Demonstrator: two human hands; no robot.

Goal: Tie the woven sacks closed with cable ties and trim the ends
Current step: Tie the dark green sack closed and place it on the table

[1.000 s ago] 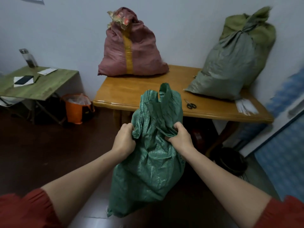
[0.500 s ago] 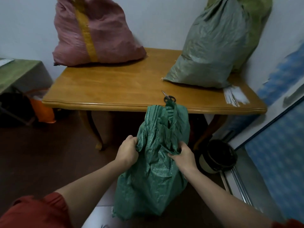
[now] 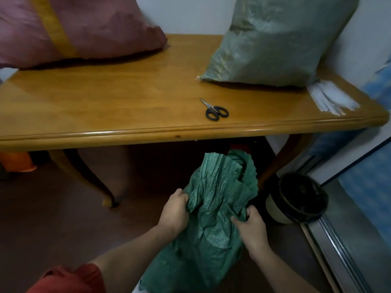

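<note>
Three sacks (one green), one scissors

One wide-angle camera sits on the person's head. It stands just in front of the wooden table, above its top, facing the long near edge and the wall behind, tilted forward and down. It is near: the table spans the whole width, the pink sack and grey-green sack on it are cropped above, and the green sack below the near edge lies closest.
</note>
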